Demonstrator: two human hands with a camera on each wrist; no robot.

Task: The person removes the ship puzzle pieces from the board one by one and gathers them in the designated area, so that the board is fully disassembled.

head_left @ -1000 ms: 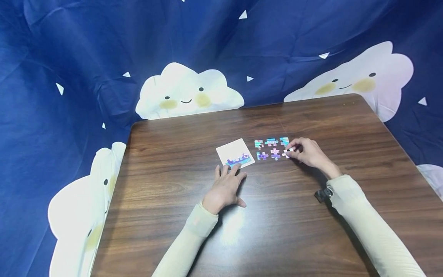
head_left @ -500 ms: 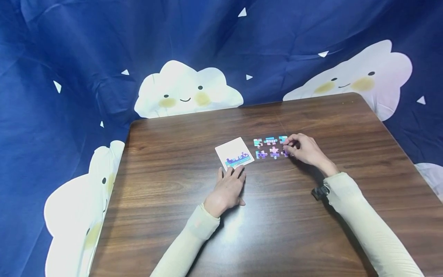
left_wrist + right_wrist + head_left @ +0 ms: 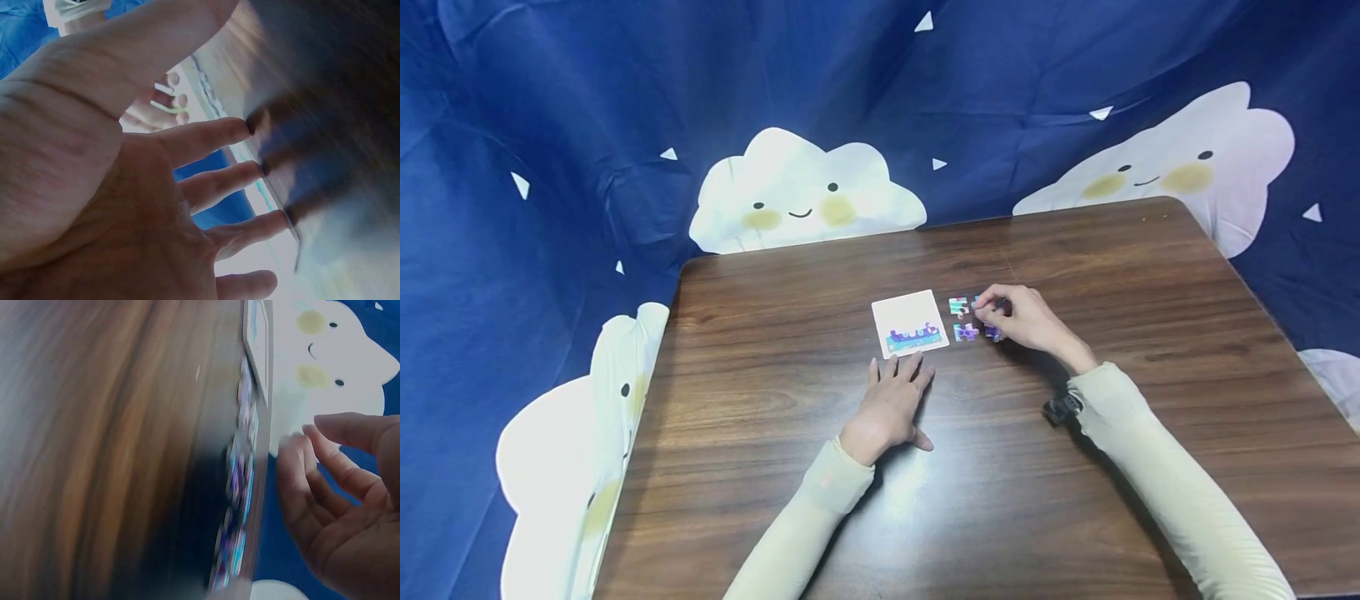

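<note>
A square white puzzle board (image 3: 904, 308) lies on the table, with blue and purple picture pieces along its near side. My left hand (image 3: 889, 414) lies palm down with fingers spread, its fingertips right at the board's near edge. In the left wrist view those fingers (image 3: 212, 187) line up along the rim. My right hand (image 3: 1028, 318) hovers over loose jigsaw pieces (image 3: 966, 332), fingers bent and thumb close by. Nothing shows between the fingertips in the right wrist view, where several pieces (image 3: 239, 478) sit below the hand (image 3: 347, 506). The hand covers the rightmost pieces in the head view.
The brown wooden table (image 3: 760, 400) stretches around both arms. Behind it and at the left hangs a blue curtain (image 3: 985, 75) with smiling white clouds (image 3: 808, 192). A small black device (image 3: 1062, 409) is strapped at the right wrist.
My right hand has moved left from the rightmost pieces to over the middle ones. The board has turned straighter, and the left fingers stay at its near edge.
</note>
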